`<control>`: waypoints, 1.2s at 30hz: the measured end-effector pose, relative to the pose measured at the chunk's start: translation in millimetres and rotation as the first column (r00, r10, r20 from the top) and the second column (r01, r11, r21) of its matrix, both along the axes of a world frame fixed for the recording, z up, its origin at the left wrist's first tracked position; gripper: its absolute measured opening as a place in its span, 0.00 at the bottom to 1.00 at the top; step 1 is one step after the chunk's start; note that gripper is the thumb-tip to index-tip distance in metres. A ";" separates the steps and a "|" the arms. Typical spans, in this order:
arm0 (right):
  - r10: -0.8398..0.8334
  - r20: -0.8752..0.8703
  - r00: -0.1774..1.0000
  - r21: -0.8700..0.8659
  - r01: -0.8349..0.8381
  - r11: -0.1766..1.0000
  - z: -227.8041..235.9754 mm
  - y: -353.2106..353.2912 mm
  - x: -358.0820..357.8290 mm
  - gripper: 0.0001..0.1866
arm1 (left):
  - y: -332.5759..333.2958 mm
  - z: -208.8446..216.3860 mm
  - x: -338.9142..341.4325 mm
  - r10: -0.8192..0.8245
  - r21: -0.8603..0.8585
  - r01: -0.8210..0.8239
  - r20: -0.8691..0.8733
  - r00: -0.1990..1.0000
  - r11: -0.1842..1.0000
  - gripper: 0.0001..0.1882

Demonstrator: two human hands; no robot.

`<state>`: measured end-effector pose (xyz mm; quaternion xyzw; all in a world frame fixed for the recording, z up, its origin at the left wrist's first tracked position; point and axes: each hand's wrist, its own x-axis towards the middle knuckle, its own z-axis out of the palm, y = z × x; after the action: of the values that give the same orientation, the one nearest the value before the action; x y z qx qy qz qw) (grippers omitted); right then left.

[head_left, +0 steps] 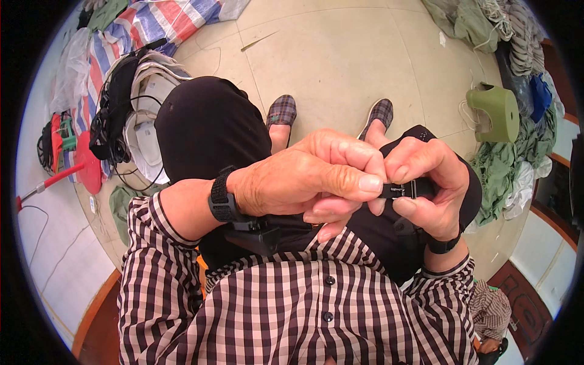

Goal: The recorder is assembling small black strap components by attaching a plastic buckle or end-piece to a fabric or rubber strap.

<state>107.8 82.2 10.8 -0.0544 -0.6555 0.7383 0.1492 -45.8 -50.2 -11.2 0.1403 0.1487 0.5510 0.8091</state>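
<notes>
- Left hand (304,182) is curled tight, thumb and forefinger pinching one end of a small black buckle piece (401,191).
- Right hand (429,182) pinches the other end, fingers closed round it, so the piece sits right between both sets of fingertips, thumbs nearly touching.
- Black strap (267,234) hangs just under the left fingers.
- Beyond the knuckles: plaid slippers (281,111) on the tile floor (340,55).
- Green plastic stool (496,109) lies well off past the right fingers.

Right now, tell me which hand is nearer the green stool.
Right. The right hand pinches the black buckle on the side toward the green stool; the left hand is farther off, across the buckle.
</notes>
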 end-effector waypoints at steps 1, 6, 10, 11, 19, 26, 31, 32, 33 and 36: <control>-0.003 0.000 1.000 0.003 0.003 1.000 -0.6 0.3 0.6 0.13 | 0.2 0.2 -0.3 -0.001 0.010 0.001 -0.002 1.000 1.000 0.13; 0.005 -0.017 1.000 0.014 -0.004 1.000 -1.3 0.6 -0.4 0.13 | 1.1 -0.7 -0.3 -0.007 0.022 0.007 0.004 1.000 1.000 0.12; -0.104 -0.002 0.995 0.189 0.102 0.977 2.9 -1.0 -2.0 0.14 | 1.4 -0.7 2.1 0.027 -0.022 -0.027 0.005 1.000 0.999 0.12; -0.081 -0.070 0.994 0.315 0.099 0.944 2.4 2.3 -4.9 0.15 | 1.4 0.0 2.8 0.034 -0.052 -0.035 -0.028 0.999 0.998 0.11; -0.131 -0.085 0.988 0.673 0.154 0.724 12.4 -1.8 -1.8 0.17 | 5.0 5.4 -3.5 0.051 -0.030 -0.057 -0.176 0.983 0.998 0.12; -0.085 -0.034 0.996 0.458 0.091 0.885 8.2 2.1 0.7 0.15 | 2.6 3.5 -5.5 -0.002 -0.021 0.000 -0.090 0.996 1.000 0.13; -0.093 0.015 0.996 0.268 0.086 0.960 7.6 -0.9 1.6 0.13 | 0.4 1.2 -2.5 0.011 0.006 -0.011 -0.019 1.000 1.000 0.14; -0.089 0.003 0.996 0.191 0.087 0.978 5.6 -1.5 1.9 0.14 | 0.6 1.3 -1.8 0.014 0.015 -0.014 -0.006 1.000 1.000 0.14; -0.084 -0.008 0.996 0.112 0.084 0.990 4.8 -2.0 1.3 0.14 | 0.7 1.7 -1.7 0.016 0.015 -0.016 -0.007 1.000 1.000 0.14; -0.088 0.002 0.996 0.104 0.087 0.991 6.3 -3.1 0.8 0.13 | 1.9 3.8 -3.0 0.027 0.025 -0.028 0.019 0.999 0.999 0.14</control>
<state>108.6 79.1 17.1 -0.0780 -0.6905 0.6958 0.1819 -48.7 -48.4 -7.4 0.1433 0.1362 0.5653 0.8009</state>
